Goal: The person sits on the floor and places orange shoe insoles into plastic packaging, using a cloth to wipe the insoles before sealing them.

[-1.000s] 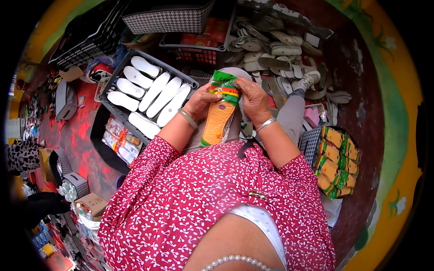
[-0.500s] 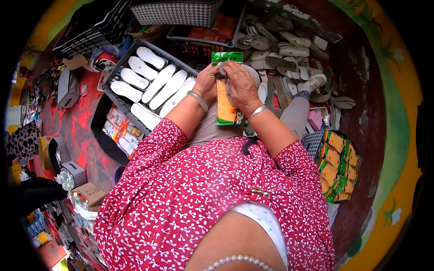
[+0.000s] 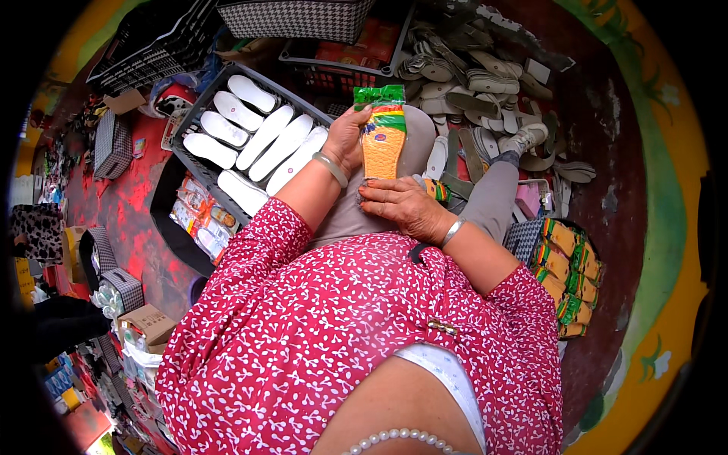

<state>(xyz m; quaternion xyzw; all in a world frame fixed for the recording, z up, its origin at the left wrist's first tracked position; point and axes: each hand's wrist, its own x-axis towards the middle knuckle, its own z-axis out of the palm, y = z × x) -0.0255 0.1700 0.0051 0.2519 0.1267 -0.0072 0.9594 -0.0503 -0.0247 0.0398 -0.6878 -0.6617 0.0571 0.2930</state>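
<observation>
A clear packet of orange-yellow insoles (image 3: 381, 148), with a green top and a coloured band, lies over my lap. My left hand (image 3: 347, 139) pinches its upper left edge. Across the lower end lie the fingers of my right hand (image 3: 406, 206), pressed together and gripping there. A bit of something grey shows at that hand's knuckles, mostly hidden. Beside it, a small green and yellow printed piece (image 3: 437, 191) sticks out; whether it belongs to another packet, I cannot tell.
White insoles (image 3: 267, 136) sit in a grey crate (image 3: 189, 155) at the left. A basket of similar packets (image 3: 565, 273) stands at my right. Loose grey insoles (image 3: 485, 83) are heaped at the far right. A black bin (image 3: 171, 224) holds printed packages.
My right hand has moved from the packet's top down to its lower end, uncovering the front. The packet has shifted slightly away from me. My left hand still holds its edge.
</observation>
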